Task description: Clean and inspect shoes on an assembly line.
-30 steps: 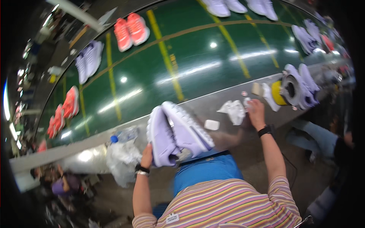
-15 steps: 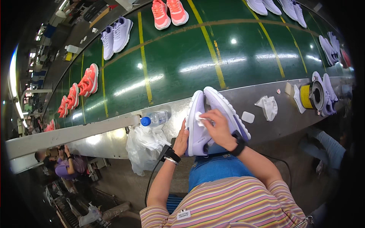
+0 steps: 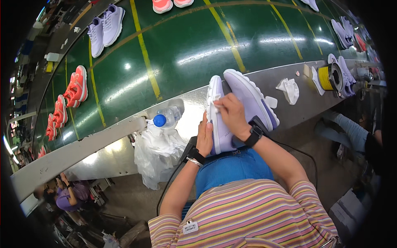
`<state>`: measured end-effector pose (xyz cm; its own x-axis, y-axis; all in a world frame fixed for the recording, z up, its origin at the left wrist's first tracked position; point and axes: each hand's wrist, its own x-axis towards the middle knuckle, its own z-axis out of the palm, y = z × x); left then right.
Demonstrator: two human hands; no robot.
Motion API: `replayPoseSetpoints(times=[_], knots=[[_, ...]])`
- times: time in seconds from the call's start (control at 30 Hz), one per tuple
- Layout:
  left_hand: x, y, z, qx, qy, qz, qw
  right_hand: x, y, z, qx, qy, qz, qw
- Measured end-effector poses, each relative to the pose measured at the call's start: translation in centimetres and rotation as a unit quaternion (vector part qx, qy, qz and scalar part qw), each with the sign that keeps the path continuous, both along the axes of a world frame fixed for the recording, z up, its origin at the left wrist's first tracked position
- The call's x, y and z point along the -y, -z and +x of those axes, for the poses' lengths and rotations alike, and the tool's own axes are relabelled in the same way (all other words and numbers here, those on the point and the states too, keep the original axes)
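In front of me, a left lavender sneaker [image 3: 225, 131] and a right lavender sneaker [image 3: 248, 93] lie side by side, toes away from me, across the near metal ledge. My left hand [image 3: 204, 135] lies along the left shoe's outer side, thumb against its sole edge, holding it steady. Between the pinched fingertips of my right hand [image 3: 233, 115] is a small white wad [image 3: 216, 100], pressed to that shoe near the toe; whether it is cloth or tissue I cannot tell. The right shoe is untouched by my fingers.
Beyond the metal ledge [image 3: 285, 109] runs a green conveyor belt [image 3: 173, 45] carrying coral sneakers [image 3: 77, 87] and lavender sneakers [image 3: 112, 25]. At left are a capped bottle [image 3: 167, 118], a plastic bag [image 3: 155, 153] and a metal rail [image 3: 78, 151]. Right stand a crumpled tissue [image 3: 289, 91] and a yellow-labelled can [image 3: 331, 77].
My right hand has shifted the white wad from the left shoe's upper toward its sole edge. The whole view has shifted, so both shoes appear higher. My left hand stays beside the shoe.
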<state>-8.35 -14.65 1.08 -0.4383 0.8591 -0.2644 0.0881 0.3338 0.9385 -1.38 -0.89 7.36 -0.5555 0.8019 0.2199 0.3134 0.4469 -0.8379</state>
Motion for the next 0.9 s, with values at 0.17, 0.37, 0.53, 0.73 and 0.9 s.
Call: replayPoseSetpoints(times=[0.17, 0.37, 0.53, 0.73, 0.9], knots=[[-0.1, 0.9, 0.5, 0.007, 0.017, -0.008, 1.0, 5.1, 0.0, 4.3, 0.018, -0.089, 0.035, 0.995], [-0.3, 0.7, 0.7, 0.044, -0.004, 0.05, 0.998, 9.4, 0.0, 8.1, 0.046, -0.174, 0.023, 0.983], [-0.3, 0.9, 0.6, 0.037, -0.018, -0.005, 0.999, 7.8, -1.9, 12.7, 0.028, -0.144, -0.07, 0.987], [-0.1, 0.5, -0.2, 0.018, 0.0, 0.007, 1.0, -5.0, -6.4, 19.6, 0.069, 0.202, 0.044, 0.976], [-0.8, 0.2, -0.1, -0.019, -0.001, 0.01, 1.0, -14.8, 1.0, 26.7, 0.204, 0.23, 0.177, 0.935]])
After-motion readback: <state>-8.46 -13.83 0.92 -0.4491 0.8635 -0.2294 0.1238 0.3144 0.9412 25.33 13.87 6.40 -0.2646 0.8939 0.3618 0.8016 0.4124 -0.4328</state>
